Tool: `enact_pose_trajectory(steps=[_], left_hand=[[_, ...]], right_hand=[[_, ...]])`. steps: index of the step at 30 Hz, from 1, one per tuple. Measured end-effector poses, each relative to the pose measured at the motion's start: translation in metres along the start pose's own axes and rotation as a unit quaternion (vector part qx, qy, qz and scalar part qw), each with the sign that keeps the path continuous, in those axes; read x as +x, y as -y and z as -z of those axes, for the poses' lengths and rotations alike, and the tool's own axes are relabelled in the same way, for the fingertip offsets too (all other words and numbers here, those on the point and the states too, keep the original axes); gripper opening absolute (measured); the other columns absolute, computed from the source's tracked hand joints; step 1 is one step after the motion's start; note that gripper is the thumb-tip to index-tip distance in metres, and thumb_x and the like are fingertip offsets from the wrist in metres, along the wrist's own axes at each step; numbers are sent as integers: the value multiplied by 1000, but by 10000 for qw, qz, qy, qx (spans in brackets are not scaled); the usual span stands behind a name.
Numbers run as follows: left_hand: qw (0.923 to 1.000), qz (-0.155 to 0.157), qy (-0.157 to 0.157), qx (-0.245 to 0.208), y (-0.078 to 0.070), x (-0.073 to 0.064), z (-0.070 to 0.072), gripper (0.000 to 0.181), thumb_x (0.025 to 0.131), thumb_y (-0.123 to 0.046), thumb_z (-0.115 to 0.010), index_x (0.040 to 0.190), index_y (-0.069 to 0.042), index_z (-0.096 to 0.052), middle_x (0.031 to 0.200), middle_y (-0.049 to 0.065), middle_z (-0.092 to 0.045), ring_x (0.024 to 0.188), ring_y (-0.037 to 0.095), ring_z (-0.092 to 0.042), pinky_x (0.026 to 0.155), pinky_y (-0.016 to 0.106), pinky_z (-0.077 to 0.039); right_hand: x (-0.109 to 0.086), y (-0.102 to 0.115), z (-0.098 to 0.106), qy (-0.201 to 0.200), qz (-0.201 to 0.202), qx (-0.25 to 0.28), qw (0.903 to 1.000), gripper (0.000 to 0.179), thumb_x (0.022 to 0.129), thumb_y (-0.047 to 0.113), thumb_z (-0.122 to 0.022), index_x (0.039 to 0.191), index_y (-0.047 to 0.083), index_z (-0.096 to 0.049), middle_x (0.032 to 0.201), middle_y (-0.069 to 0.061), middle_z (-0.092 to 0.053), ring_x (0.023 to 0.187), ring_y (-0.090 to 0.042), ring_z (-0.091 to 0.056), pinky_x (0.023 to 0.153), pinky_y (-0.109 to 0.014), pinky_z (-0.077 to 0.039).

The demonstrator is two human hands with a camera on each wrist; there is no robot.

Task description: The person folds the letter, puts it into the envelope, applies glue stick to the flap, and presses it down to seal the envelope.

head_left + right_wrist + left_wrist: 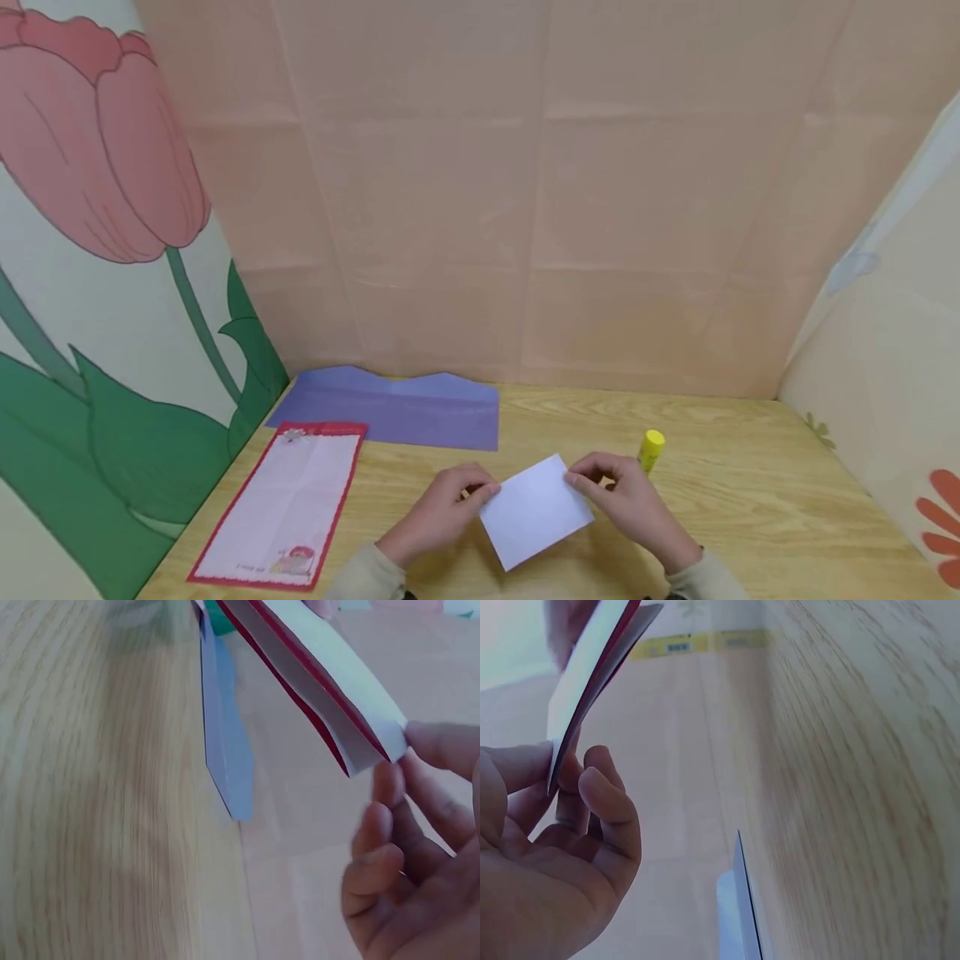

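Woodgrain tbl (765,492), creased pinkish bkdrop (525,192); folded ppr (534,512) held.

Pinching a corner of the folded paper (349,682) btwn thumb & fingers w/ the R hand (442,885), curling the others below. Showing white on the outer face & red along the edges (gaping btwn layers at the held end, btw). Tilting toward upper L. Having the blue-violet sheet (225,735) behind, w/ wood-grain tabletop (112,825) on the L & peach backdrop (300,862) beyond.
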State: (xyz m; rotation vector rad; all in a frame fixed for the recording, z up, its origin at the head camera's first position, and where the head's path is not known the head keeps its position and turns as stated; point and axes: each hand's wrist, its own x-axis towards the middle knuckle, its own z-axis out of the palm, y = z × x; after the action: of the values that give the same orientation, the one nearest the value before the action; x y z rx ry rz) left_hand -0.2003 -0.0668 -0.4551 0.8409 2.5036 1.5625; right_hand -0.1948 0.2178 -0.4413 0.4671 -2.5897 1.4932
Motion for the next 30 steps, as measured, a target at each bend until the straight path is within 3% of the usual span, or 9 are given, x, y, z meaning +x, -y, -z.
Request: enact_pose_trajectory(steps=[8,12,22,30], left_hand=[[9999,93,-1,-145,2,0,-1,18,101,-24,-60,100,-15,-76,95,-5,-67,81,4,-57,72,23,-49],[9993,175,64,-323,-1,2,-6,14,98,-25,-65,102,-16,-75,96,-5,-67,79,6,-58,70,23,-50],[9984,184,-335,-407,-1,6,-10,13,97,-25,-67,94,-17,-76,88,-6,-70,70,6,-57,63,23,-49],[9976,312,-467,-414,3,7,-9,15,96,-26,-68,94,-14,-76,83,-4,-69,69,5,-56,61,21,-47]], right_hand=[[-4,-7,3,594,127,129,9981,11,94,22,-70,90,13,-73,90,0,-70,75,-5,-56,59,-23,-48],[-5,-6,3,576,207,182,9980,9,94,21,-70,90,13,-73,90,0,-70,74,-5,-56,58,-23,-48],[-5,-2,-2,598,327,209,9975,9,93,21,-72,88,15,-75,88,2,-72,73,-4,-58,58,-23,-49],[-4,-4,0,458,342,85,9983,10,94,21,-70,88,14,-74,86,2,-71,73,-4,-56,59,-23,-49]])
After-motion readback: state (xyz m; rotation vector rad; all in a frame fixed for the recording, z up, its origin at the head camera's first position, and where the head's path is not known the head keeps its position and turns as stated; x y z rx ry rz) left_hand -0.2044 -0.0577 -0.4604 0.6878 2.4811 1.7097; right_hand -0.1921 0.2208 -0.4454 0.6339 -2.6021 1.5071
